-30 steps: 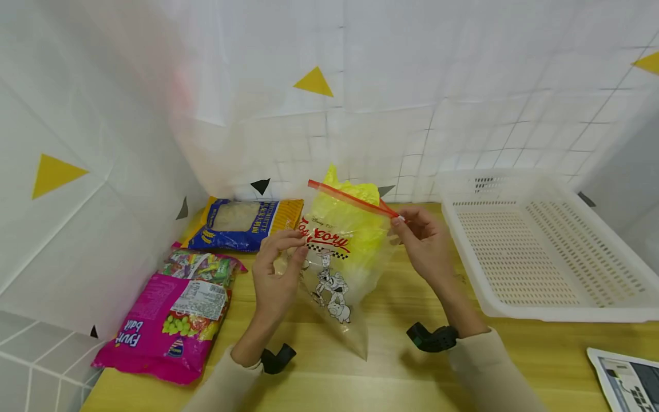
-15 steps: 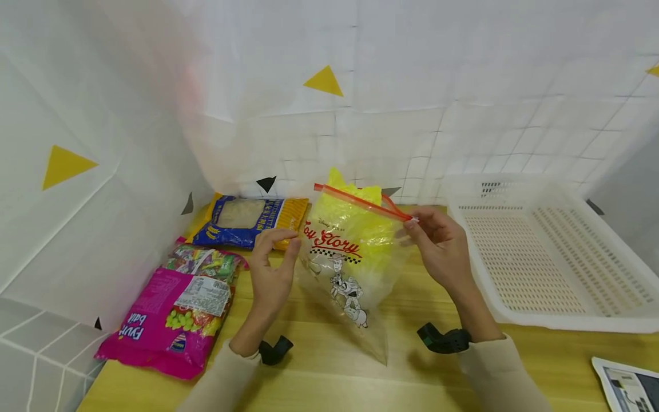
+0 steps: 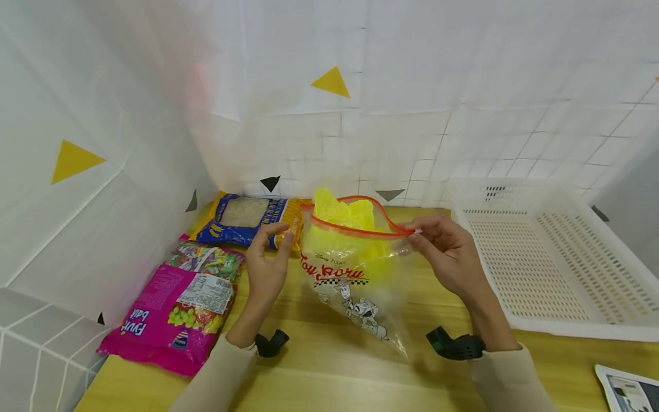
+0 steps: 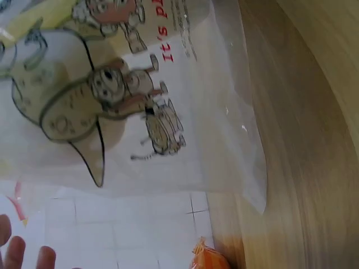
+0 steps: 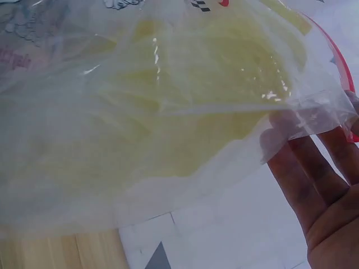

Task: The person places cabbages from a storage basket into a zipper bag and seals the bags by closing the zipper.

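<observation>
A clear zip bag (image 3: 355, 274) with cartoon print and a red zip edge is held up over the table. Its mouth gapes, and crumpled bright yellow plastic (image 3: 345, 214) fills the upper part inside. My right hand (image 3: 448, 252) pinches the bag's right top corner by the white zip slider (image 3: 417, 231); in the right wrist view its fingers (image 5: 314, 168) lie behind the clear film. Beside the bag's left edge my left hand (image 3: 269, 260) is apart from it, thumb and index finger spread and nothing between them. The left wrist view shows the bag's printed lower part (image 4: 129, 101) close up.
A blue and yellow pasta pack (image 3: 242, 220) lies at the back left behind my left hand. Nearer, at the left, is a pink candy bag (image 3: 165, 320). A white perforated basket (image 3: 520, 327) stands at the right, and a printed packet (image 3: 628, 389) lies front right.
The bag's mouth has tipped toward me and widened into a loop. My left hand has come away from the bag's left side, while the right keeps its pinch and has shifted right.
</observation>
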Tool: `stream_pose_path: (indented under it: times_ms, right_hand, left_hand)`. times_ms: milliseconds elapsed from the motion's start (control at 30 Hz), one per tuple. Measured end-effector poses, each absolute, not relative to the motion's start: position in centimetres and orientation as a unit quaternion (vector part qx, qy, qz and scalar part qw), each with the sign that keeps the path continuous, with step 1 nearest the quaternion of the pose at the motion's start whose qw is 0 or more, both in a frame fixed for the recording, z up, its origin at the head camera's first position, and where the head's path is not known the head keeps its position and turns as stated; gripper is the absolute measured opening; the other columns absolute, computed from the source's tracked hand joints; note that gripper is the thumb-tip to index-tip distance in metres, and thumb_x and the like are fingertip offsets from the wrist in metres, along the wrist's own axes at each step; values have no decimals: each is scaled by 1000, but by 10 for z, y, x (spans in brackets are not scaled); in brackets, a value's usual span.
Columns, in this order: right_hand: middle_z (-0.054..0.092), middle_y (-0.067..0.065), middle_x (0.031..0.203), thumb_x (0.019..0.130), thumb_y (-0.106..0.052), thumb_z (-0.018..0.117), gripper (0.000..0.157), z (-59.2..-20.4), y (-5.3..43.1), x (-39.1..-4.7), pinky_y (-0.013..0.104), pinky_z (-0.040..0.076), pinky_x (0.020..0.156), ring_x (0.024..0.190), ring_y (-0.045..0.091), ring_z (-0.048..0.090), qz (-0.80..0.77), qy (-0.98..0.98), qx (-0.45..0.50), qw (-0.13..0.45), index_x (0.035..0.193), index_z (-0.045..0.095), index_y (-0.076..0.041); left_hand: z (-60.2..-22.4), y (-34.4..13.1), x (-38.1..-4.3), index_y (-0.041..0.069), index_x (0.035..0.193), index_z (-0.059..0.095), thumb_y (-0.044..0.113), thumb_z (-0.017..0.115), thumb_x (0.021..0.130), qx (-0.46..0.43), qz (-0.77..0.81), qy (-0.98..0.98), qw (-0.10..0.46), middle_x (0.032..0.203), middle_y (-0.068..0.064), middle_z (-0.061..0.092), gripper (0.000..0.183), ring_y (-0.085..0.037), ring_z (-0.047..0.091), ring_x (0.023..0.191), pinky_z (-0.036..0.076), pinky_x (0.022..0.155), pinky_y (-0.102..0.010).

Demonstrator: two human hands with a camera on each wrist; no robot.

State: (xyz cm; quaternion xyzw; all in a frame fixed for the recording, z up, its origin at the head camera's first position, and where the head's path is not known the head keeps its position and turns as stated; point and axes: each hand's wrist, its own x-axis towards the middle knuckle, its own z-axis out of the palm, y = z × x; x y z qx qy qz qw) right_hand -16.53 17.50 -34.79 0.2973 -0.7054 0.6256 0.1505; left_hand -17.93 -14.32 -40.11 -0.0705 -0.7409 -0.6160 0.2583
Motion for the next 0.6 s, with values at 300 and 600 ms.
stream_pose_path:
  times_ms: [300,600]
  right_hand:
    - [77,-7,87,95,11,61,18,-343,185,-162,20,55,66,72,10,70,607,-721,303,141,111,66,6]
    - [78,-5,84,94,15,58,16,-338,185,-163,19,50,62,74,9,73,621,-697,280,223,109,64,12]
  left_hand:
    - [-400,-140,-181,16,130,68,30,66,100,-70,-632,-755,161,128,-6,69,33,-17,58,121,41,107,-51]
    - [-389,-135,-176,0,107,76,14,64,101,-115,-679,-705,169,107,6,77,19,-7,67,96,55,82,-24]
